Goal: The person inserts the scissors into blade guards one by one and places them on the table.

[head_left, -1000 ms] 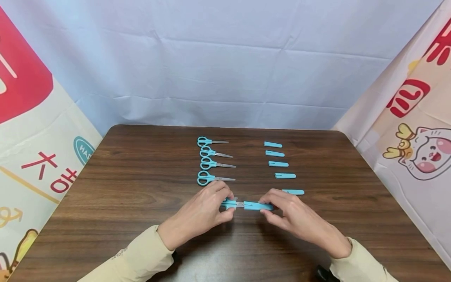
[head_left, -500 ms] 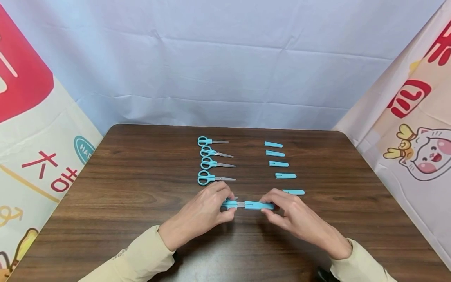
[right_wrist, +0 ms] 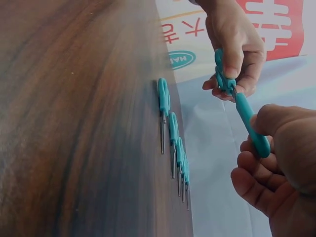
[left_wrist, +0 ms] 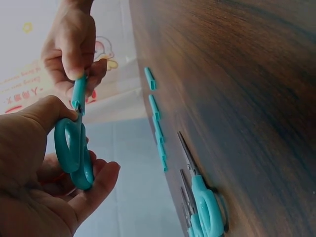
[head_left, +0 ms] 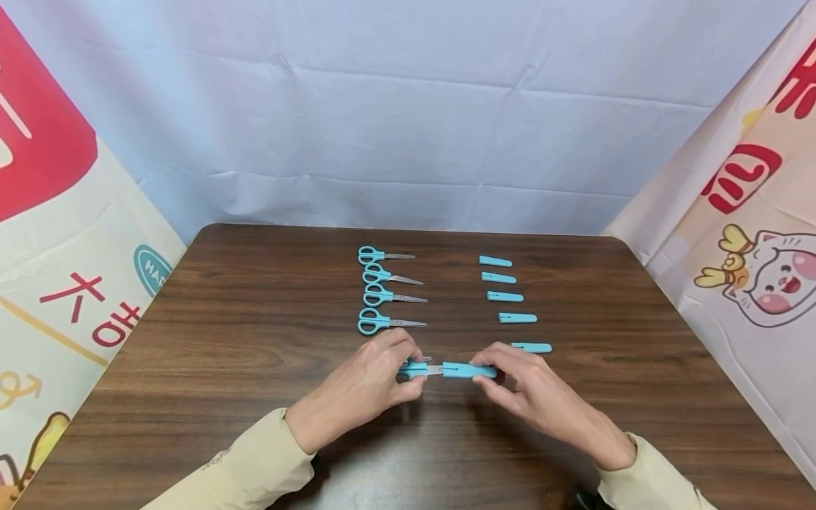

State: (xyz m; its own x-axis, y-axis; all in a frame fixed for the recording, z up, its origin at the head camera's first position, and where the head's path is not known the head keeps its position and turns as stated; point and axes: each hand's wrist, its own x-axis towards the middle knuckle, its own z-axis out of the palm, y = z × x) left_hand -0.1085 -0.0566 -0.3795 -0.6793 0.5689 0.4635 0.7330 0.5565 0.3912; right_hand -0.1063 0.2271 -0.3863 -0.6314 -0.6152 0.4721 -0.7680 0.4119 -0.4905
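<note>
My left hand (head_left: 360, 389) pinches a pair of scissors by its light blue handles (left_wrist: 69, 148), held above the table. My right hand (head_left: 532, 389) grips the narrow end of a matching blue blade cover (head_left: 467, 370) between thumb and fingers. The cover is partway over the scissors' blades; a short strip of bare metal (head_left: 435, 370) shows between cover and handles. In the right wrist view the scissors and the cover (right_wrist: 247, 118) lie in one line. Just behind the left hand, another pair of scissors pokes out, its tip (head_left: 426, 359) visible and its handles hidden.
Several blue-handled scissors (head_left: 372, 321) lie in a column on the brown wooden table (head_left: 223, 354), blades toward the right. To their right is a column of several blue blade covers (head_left: 517, 318). A pale cloth (head_left: 408, 142) hangs behind the table, with printed cloths at both sides.
</note>
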